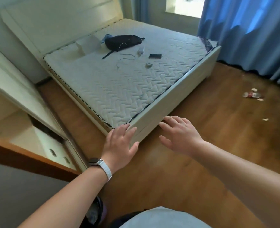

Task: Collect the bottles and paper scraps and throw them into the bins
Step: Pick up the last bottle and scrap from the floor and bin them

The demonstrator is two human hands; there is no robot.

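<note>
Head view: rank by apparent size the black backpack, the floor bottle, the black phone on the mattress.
1. black backpack
2. floor bottle
3. black phone
Backpack is farthest yet looks biggest; bottle and phone are close in size, so that order is unsure.

This is a bedroom in a home. A big bed [127,89] with a bare mattress sits just past the hands, and blue curtains [251,30] hang far beyond the right hand [180,134], above a wood floor [201,162].

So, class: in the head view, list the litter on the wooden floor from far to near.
Crumpled white paper scrap → clear plastic bottle with red label → small white paper scrap → white paper scrap.
</note>
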